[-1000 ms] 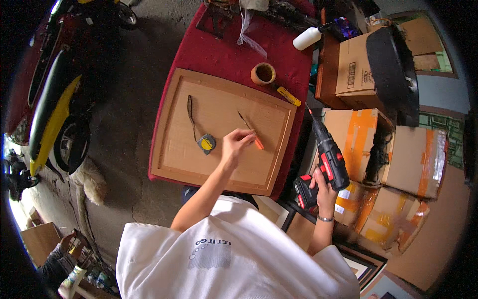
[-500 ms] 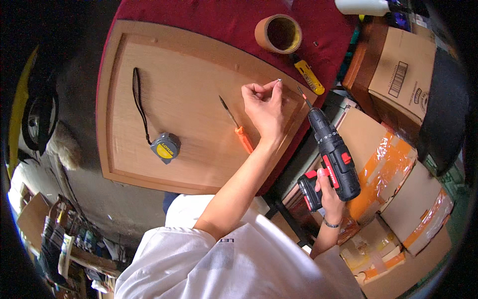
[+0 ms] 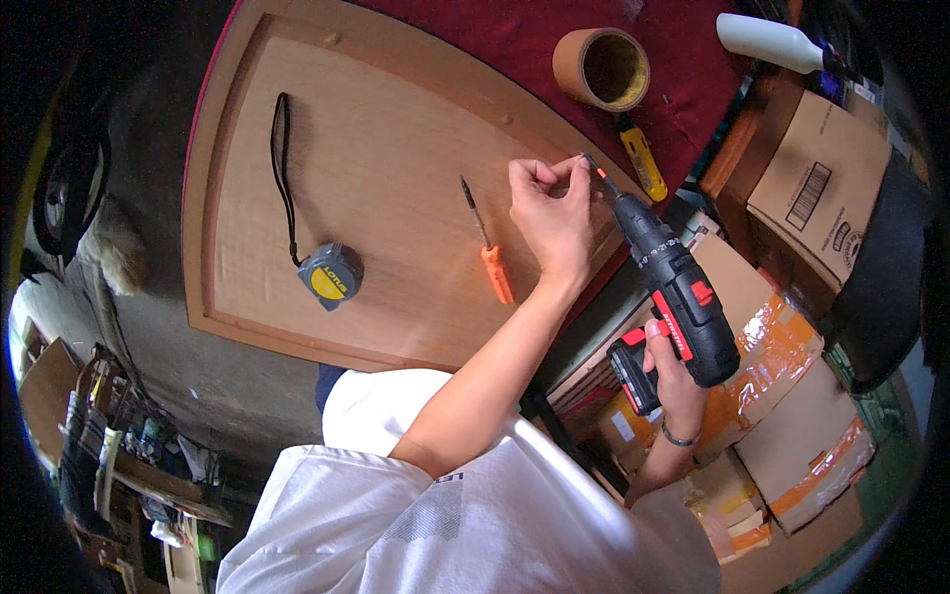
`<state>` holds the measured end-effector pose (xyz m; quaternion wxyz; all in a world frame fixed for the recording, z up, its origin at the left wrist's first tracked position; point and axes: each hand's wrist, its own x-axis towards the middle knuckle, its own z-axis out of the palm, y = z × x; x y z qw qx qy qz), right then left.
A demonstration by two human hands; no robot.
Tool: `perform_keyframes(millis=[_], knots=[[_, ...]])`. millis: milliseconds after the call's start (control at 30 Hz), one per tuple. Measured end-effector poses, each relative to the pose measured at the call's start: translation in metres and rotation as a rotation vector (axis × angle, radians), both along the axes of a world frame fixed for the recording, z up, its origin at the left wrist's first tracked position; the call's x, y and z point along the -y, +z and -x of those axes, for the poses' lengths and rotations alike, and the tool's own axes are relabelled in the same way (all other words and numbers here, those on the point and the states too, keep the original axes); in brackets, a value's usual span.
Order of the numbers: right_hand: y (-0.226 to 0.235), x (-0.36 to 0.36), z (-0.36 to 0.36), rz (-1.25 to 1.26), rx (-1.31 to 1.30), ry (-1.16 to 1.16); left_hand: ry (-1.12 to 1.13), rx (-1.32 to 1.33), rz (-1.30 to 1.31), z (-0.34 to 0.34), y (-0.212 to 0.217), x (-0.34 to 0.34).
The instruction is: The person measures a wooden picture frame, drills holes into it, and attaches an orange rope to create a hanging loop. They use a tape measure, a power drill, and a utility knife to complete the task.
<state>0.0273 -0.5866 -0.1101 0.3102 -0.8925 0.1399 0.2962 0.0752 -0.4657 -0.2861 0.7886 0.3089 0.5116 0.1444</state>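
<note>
My right hand [image 3: 675, 381] grips the handle of a black and red cordless drill [image 3: 673, 292], its bit pointing up-left at the right edge of a brown wooden panel [image 3: 386, 168]. The fingertips of my left hand [image 3: 554, 213] pinch something small at the drill's tip; it is too small to identify. An orange-handled screwdriver [image 3: 487, 246] lies on the panel just left of that hand. A grey and yellow tape measure [image 3: 329, 277] with a black strap rests further left.
The panel lies on a dark red table [image 3: 515, 40]. A roll of brown tape [image 3: 601, 67] and a yellow utility knife [image 3: 641, 163] sit on the cloth. Cardboard boxes [image 3: 807, 188] crowd the right side. A white bottle [image 3: 777, 42] lies top right.
The camera has come closer to the panel. My right hand brought the drill up to the panel's right edge, and my left hand moved from the screwdriver to the drill's tip.
</note>
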Motion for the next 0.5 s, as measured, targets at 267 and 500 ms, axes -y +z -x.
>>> perform_keyframes(millis=[267,500], knots=[[0.006,-0.005,-0.007,-0.006,-0.003,0.006,0.015,0.002,-0.006,0.000,0.001,-0.001],[0.011,-0.015,-0.016,0.037,-0.029,0.018,0.037,-0.002,-0.030,-0.001,0.003,-0.002]])
